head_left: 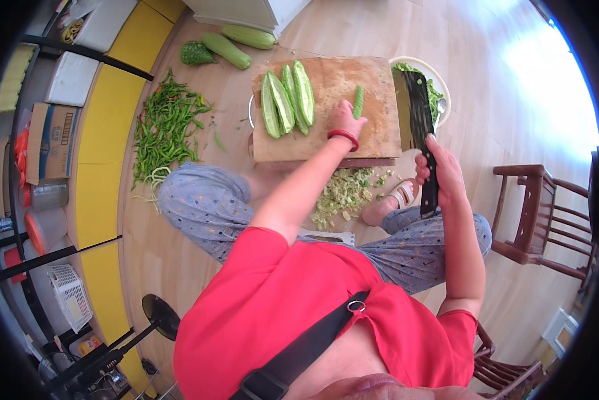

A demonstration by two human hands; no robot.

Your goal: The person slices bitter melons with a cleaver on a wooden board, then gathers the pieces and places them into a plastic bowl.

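Note:
My left hand, with a red bangle at its wrist, is over the wooden cutting board. Its fingers and thumb close on the lower end of a narrow bumpy green gourd piece. My right hand grips the dark handle of a large cleaver, held up at the board's right edge with the blade pointing away from me. Several hollowed pale green gourd halves lie side by side on the left of the board. Behind the cleaver, a white bowl of cut green pieces is partly hidden.
Pale scraps lie on the floor below the board. A heap of green chillies spreads at the left, with whole gourds beyond. Yellow-fronted cabinets line the left; a wooden chair stands right.

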